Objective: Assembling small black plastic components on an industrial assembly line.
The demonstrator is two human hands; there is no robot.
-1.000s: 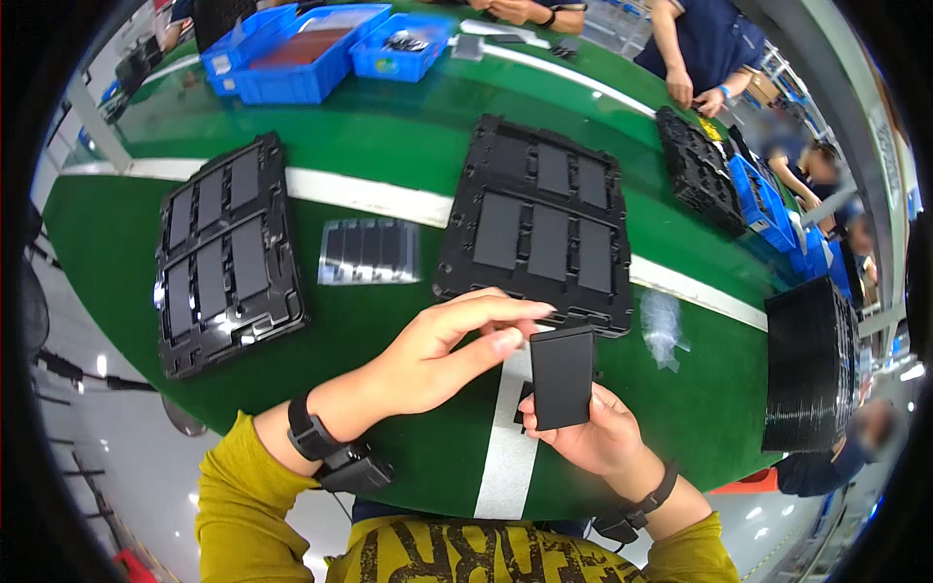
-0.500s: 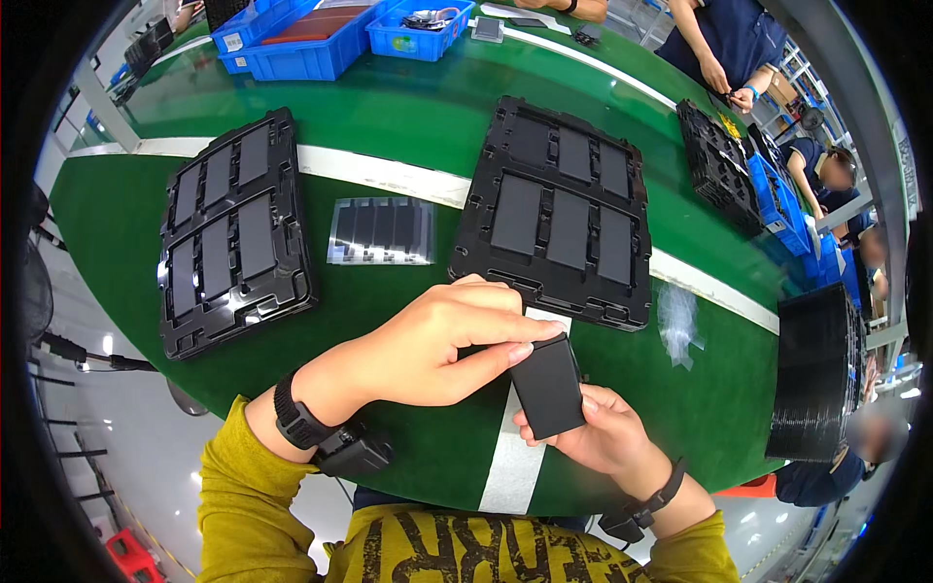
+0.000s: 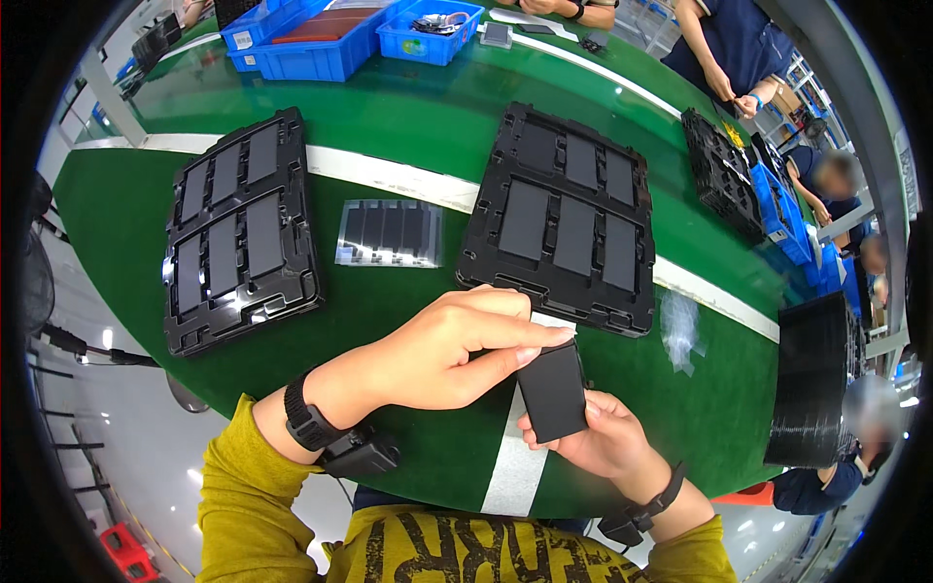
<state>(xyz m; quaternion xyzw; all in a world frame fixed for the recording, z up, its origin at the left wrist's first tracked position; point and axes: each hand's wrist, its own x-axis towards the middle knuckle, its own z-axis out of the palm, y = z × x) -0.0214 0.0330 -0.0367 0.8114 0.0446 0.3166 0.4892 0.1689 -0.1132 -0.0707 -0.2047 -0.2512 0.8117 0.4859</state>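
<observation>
A flat black rectangular slab [image 3: 553, 393], about phone-sized, is held tilted in front of my body. My right hand [image 3: 598, 433] grips its lower part, thumb along the right edge and fingers underneath. Across its top edge my left hand [image 3: 476, 348] pinches with thumb and index finger, the other fingers curled. Just beyond my hands lies a black moulded tray [image 3: 472, 255] with several dark flat panels in its slots. A similar tray [image 3: 310, 282] of dark panels sits to the left. Between the trays rests a clear sheet [image 3: 389, 233] with dark strips.
Crumpled clear film [image 3: 679, 325] lies right of the near tray. A tall stack of black trays [image 3: 809, 379] stands at the right edge. Blue bins [image 3: 326, 53] line the far side. Co-workers handle things at the far right, beside another black tray [image 3: 721, 175].
The view has shifted slightly, so the trays and bins sit a little farther right. Both hands keep their hold on the black slab with hardly any movement.
</observation>
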